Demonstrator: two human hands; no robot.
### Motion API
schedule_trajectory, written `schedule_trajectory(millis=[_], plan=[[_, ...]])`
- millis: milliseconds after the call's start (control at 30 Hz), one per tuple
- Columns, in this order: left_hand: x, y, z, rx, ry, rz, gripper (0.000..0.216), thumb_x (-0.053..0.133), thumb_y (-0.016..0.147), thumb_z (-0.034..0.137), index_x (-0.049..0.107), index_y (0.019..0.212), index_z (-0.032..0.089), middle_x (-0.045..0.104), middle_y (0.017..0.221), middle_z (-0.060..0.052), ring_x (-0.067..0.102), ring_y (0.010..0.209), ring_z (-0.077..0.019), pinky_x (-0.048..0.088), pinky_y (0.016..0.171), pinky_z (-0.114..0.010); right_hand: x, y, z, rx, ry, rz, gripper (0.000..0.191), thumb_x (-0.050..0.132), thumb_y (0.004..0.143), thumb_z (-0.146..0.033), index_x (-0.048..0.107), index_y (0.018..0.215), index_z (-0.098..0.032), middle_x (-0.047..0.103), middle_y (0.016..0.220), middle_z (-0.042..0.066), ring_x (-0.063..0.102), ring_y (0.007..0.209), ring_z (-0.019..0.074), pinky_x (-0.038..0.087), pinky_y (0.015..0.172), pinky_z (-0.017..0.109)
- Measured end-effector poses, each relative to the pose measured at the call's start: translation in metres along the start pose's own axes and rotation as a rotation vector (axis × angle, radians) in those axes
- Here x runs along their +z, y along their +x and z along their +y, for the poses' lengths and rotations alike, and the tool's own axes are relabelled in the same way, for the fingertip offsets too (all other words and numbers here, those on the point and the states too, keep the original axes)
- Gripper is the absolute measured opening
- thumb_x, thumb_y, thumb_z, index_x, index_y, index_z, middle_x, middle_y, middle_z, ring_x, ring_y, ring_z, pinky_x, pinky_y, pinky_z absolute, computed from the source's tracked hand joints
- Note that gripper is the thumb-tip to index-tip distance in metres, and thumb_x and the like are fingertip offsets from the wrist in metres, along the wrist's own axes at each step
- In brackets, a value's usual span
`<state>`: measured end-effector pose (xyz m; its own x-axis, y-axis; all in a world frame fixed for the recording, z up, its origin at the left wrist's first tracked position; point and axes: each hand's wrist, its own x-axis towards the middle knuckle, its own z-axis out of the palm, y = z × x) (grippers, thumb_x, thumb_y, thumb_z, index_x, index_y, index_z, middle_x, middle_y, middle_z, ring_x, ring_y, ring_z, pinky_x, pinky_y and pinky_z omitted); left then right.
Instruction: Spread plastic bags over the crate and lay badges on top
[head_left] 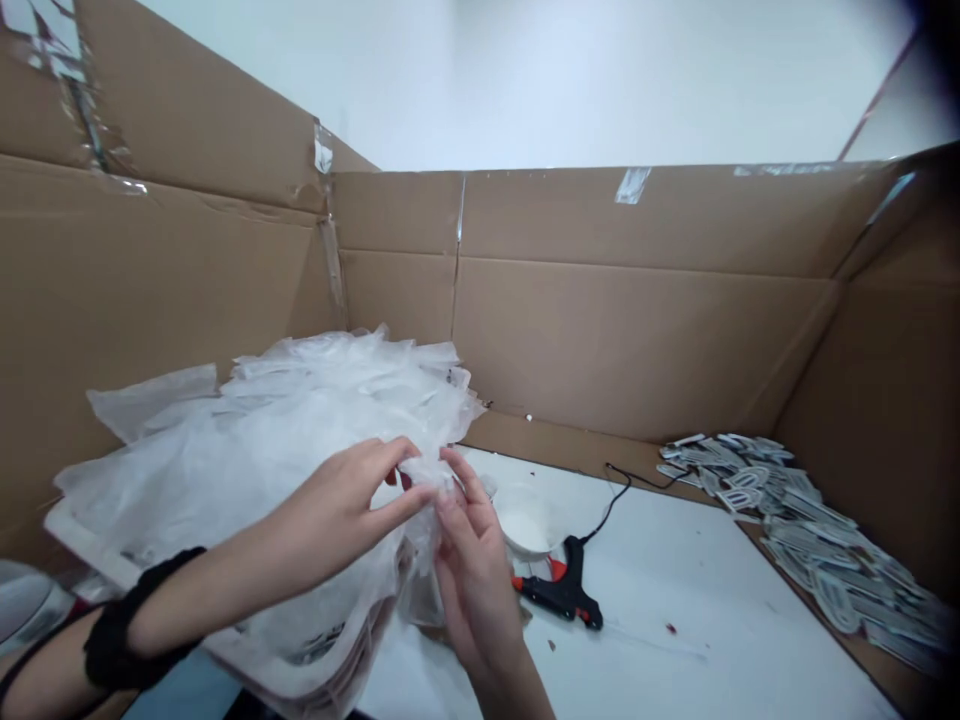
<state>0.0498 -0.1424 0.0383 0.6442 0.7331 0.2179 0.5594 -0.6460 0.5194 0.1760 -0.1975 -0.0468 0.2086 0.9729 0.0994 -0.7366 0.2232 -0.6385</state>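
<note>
One tray [262, 672] at left, heaped with clear bags [285, 420]; small white bowl [525, 525] beside it, contents unclear. Left hand [337, 515] reaches in from left, thumb and forefinger pinched on bag [424, 470] at heap's near right edge. Right hand [472, 570] rises from below, fingertips closed on same bag, touching left. Glue gun [562, 592] lies on table [712, 620] just right of hands. Grey patches [810, 540] piled along right cardboard wall [885, 400], well apart.

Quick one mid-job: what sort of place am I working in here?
Probably a small hand-assembly or packing station: a white table walled in with cardboard, a heap of plastic bags, a glue gun and a pile of flat grey pieces.
</note>
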Motion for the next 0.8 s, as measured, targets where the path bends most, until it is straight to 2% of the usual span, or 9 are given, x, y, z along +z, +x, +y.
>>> schedule_trajectory(millis=[100, 233, 333, 400, 500, 567, 700, 800], plan=[[0.009, -0.019, 0.002, 0.004, -0.147, 0.105, 0.024, 0.04, 0.095, 0.043, 0.047, 0.086, 0.022, 0.052, 0.078, 0.002, 0.049, 0.072, -0.0148, 0.039, 0.067, -0.028, 0.003, -0.003, 0.004, -0.021, -0.088, 0.052, 0.037, 0.076, 0.072, -0.038, 0.066, 0.103, -0.022, 0.068, 0.106, 0.004, 0.062, 0.099, 0.0183, 0.048, 0.086, 0.029], [0.009, -0.024, -0.011, -0.024, -0.326, 0.229, 0.013, 0.044, 0.094, 0.036, 0.045, 0.089, 0.024, 0.045, 0.078, 0.003, 0.044, 0.072, -0.0132, 0.038, 0.066, -0.025, 0.004, -0.002, 0.007, -0.029, -0.133, 0.105, 0.03, 0.074, 0.073, -0.043, 0.066, 0.091, -0.02, 0.066, 0.09, 0.002, 0.059, 0.08, 0.0139, 0.049, 0.072, 0.023], [0.013, -0.026, -0.015, -0.057, -0.428, 0.225, 0.012, 0.043, 0.094, 0.038, 0.046, 0.099, 0.028, 0.045, 0.081, 0.002, 0.043, 0.068, -0.013, 0.038, 0.061, -0.024, 0.006, -0.001, 0.004, -0.088, -0.217, 0.076, 0.034, 0.062, 0.081, -0.051, 0.063, 0.101, -0.023, 0.063, 0.096, 0.003, 0.058, 0.081, 0.0148, 0.047, 0.069, 0.025], [0.016, -0.03, -0.015, -0.051, -0.461, 0.201, 0.017, 0.042, 0.094, 0.04, 0.047, 0.107, 0.031, 0.05, 0.091, 0.001, 0.048, 0.076, -0.014, 0.041, 0.066, -0.024, 0.007, 0.0, -0.001, -0.195, -0.401, 0.0, 0.037, 0.063, 0.08, -0.05, 0.062, 0.107, -0.024, 0.061, 0.102, 0.003, 0.056, 0.088, 0.0168, 0.046, 0.074, 0.027], [0.017, -0.038, -0.015, -0.029, -0.472, 0.102, 0.026, 0.042, 0.094, 0.039, 0.044, 0.12, 0.036, 0.053, 0.107, -0.001, 0.052, 0.094, -0.0165, 0.044, 0.079, -0.025, 0.007, 0.004, -0.009, -0.306, -0.667, -0.099, 0.024, 0.068, 0.078, -0.042, 0.063, 0.084, -0.02, 0.059, 0.085, 0.001, 0.054, 0.082, 0.0162, 0.043, 0.074, 0.026], [0.018, -0.042, -0.017, -0.041, -0.513, 0.069, 0.032, 0.041, 0.094, 0.037, 0.04, 0.126, 0.038, 0.053, 0.104, -0.001, 0.053, 0.089, -0.0159, 0.045, 0.078, -0.025, 0.005, 0.007, -0.012, -0.302, -0.674, -0.087, 0.029, 0.062, 0.083, -0.043, 0.056, 0.07, -0.019, 0.051, 0.068, -0.002, 0.048, 0.066, 0.0127, 0.039, 0.063, 0.024], [0.025, -0.045, -0.024, -0.088, -0.643, 0.132, 0.035, 0.036, 0.093, 0.033, 0.038, 0.127, 0.034, 0.047, 0.082, 0.001, 0.047, 0.068, -0.0144, 0.045, 0.067, -0.025, 0.006, 0.006, -0.009, -0.328, -0.61, 0.018, 0.034, 0.052, 0.089, -0.048, 0.053, 0.071, -0.019, 0.04, 0.06, -0.005, 0.035, 0.054, 0.0095, 0.03, 0.05, 0.021], [0.034, -0.046, -0.025, -0.077, -0.662, 0.228, 0.04, 0.032, 0.092, 0.045, 0.038, 0.129, 0.031, 0.052, 0.092, -0.003, 0.054, 0.082, -0.018, 0.047, 0.073, -0.028, 0.012, -0.001, -0.006, -0.401, -0.703, 0.087, 0.033, 0.051, 0.091, -0.047, 0.053, 0.073, -0.02, 0.042, 0.061, -0.005, 0.035, 0.054, 0.0095, 0.029, 0.049, 0.022]])
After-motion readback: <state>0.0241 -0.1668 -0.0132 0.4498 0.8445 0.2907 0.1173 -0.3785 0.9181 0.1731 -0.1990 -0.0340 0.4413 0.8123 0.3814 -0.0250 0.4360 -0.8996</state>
